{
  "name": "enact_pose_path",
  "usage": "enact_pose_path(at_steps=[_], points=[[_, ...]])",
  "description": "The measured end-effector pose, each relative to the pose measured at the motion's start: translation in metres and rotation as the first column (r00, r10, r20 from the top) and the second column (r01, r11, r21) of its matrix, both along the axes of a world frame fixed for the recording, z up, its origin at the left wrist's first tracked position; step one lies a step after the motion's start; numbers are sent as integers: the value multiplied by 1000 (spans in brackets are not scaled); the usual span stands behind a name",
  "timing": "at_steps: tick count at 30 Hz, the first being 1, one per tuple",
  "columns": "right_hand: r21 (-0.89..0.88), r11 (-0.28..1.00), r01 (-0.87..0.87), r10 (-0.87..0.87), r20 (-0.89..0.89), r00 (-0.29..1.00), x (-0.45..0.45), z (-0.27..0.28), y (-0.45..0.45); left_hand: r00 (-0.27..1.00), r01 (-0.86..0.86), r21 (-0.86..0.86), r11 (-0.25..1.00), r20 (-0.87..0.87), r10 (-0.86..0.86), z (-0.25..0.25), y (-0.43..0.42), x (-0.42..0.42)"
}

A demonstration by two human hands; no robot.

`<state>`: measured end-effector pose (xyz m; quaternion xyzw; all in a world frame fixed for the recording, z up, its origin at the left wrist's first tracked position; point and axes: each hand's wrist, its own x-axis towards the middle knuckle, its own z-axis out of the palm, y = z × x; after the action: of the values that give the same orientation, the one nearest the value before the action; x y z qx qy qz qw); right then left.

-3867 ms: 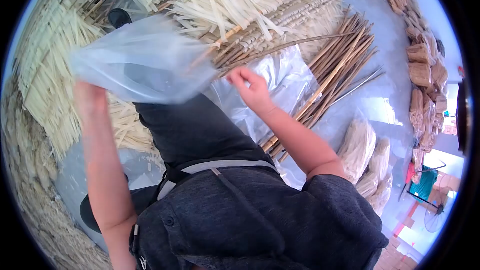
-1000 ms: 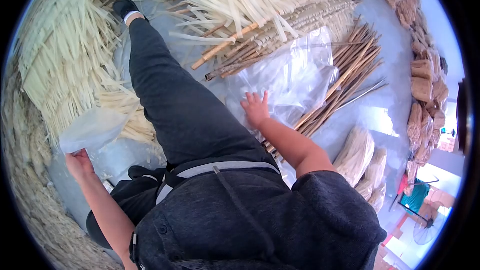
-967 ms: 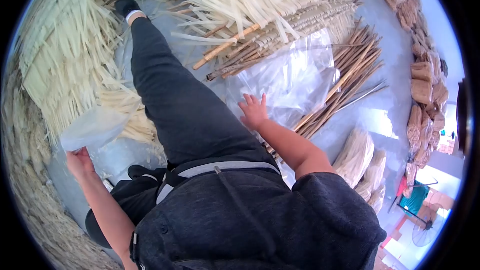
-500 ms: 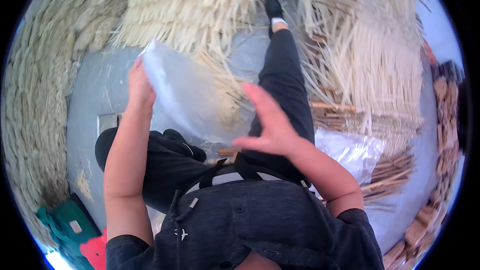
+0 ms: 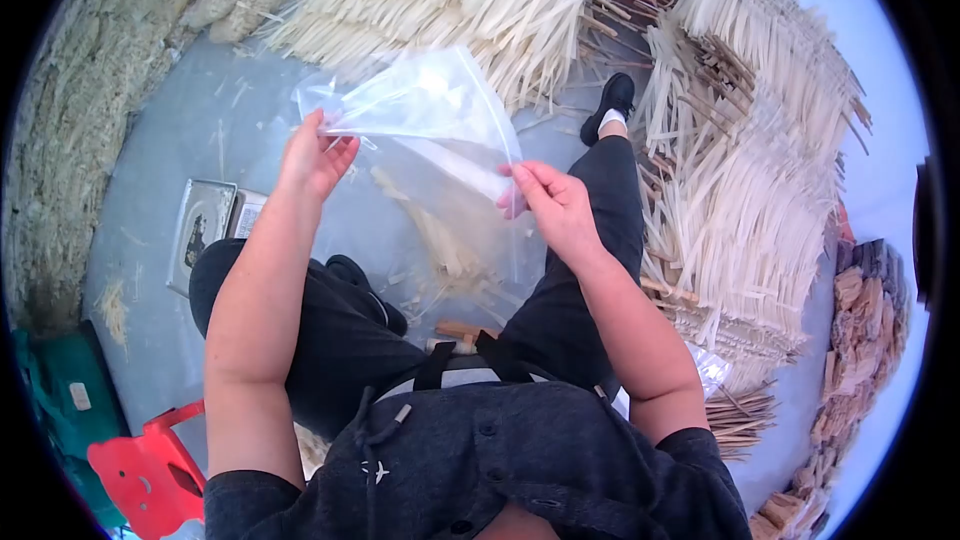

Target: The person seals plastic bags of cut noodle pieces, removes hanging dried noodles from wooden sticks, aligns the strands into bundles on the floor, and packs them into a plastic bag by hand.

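A clear plastic bag is stretched between my two hands above the floor. My left hand pinches its left corner, with the fingers partly seen through the film. At the bag's right edge, my right hand grips the plastic between thumb and fingers. Through and below the bag shows a small heap of pale strips on the grey floor between my legs.
Pale strips lie in rows ahead, with more strips at the right. A metal scale sits left of my knee. A red stool and green bag are lower left. Thin sticks lie lower right.
The view has turned leftward, away from the sticks and the plastic on the floor. My right hand, earlier open and spread, has closed on the bag's edge, and the bag is now pulled wide.
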<state>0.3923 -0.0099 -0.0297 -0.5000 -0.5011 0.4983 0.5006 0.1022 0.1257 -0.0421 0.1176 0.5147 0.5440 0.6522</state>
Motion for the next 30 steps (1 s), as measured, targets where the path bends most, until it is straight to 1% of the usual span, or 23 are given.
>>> enact_pose_path(at_steps=[2, 4, 6, 7, 8, 9, 10, 11, 12, 13, 14, 15, 16, 18, 19, 21, 22, 24, 25, 27, 28, 29, 30], points=[[-27, 999, 24, -23, 53, 998, 6, -4, 9, 999, 31, 36, 999, 28, -32, 1, 5, -10], [-73, 986, 150, -154, -57, 986, 10, -7, 14, 997, 57, 71, 996, 48, -60, 7, 5, -14], [-59, 982, 178, -182, -64, 981, 9, 1, 15, 999, 51, 115, 992, -14, -50, 14, 5, -13], [-46, 977, 207, -209, -72, 975, 9, 6, 17, 999, 41, 117, 992, -7, -40, 2, 15, -19], [64, 977, 202, -199, -53, 979, 11, 6, 17, 999, -53, 119, 991, 0, 54, -22, 30, -28], [66, 981, 182, -179, -43, 983, 9, 11, 15, 989, -150, 120, 981, 8, 151, -35, 42, -36], [191, 963, 189, -193, 1, 981, 8, 19, 10, 985, -170, 118, 978, 17, 169, -32, 46, -38], [313, 931, 189, -212, 39, 976, 8, 25, 7, 974, -224, 175, 959, 73, 215, -28, 52, -40], [290, 925, 247, -251, -23, 968, 12, 29, 5, 959, -275, 229, 934, 127, 252, -21, 53, -41], [261, 914, 309, -297, -87, 951, 20, 31, 4, 958, -280, 226, 933, 127, 257, -2, 45, -32], [192, 899, 394, -362, -184, 914, 32, 21, 8, 981, -193, 371, 908, 58, 185, 27, 31, -15], [186, 896, 404, -372, -185, 910, 47, 3, 11, 993, -86, 499, 863, -26, 113, 41, 22, 1], [100, 878, 468, -447, -181, 876, 64, -20, 13, 994, -75, 494, 866, -29, 103, 34, 20, 12], [-32, 783, 622, -617, -167, 769, 96, -70, 18, 963, 240, 337, 910, -203, -179, 17, 21, 32], [-31, 780, 625, -621, -168, 766, 104, -79, 16, 962, 245, 338, 909, -204, -183, 15, 18, 45], [-169, 678, 716, -731, -54, 680, 118, -101, 6, 839, 410, 178, 894, -459, -293, 11, 7, 72], [-168, 688, 706, -721, -42, 692, 121, -112, 2, 832, 424, 175, 889, -464, -305, 7, 2, 80], [-210, 681, 702, -723, -41, 689, 128, -120, -6, 702, 624, 107, 774, -513, -495, -4, -7, 95], [-249, 682, 687, -716, -38, 697, 127, -117, -10, 695, 633, 105, 767, -512, -504, -16, -8, 99], [-250, 684, 685, -712, -27, 702, 123, -107, -15, 607, 724, 46, 688, -517, -604, -37, -10, 108], [-188, 735, 651, -657, 41, 753, 120, -102, -15, 577, 745, -7, 667, -494, -651, -35, -20, 118], [-131, 782, 609, -598, 114, 793, 116, -97, -16, 572, 752, -4, 659, -493, -655, -36, -28, 127], [-119, 827, 550, -533, 148, 833, 108, -91, -14, 503, 830, 12, 557, -446, -740, -39, -37, 134]])
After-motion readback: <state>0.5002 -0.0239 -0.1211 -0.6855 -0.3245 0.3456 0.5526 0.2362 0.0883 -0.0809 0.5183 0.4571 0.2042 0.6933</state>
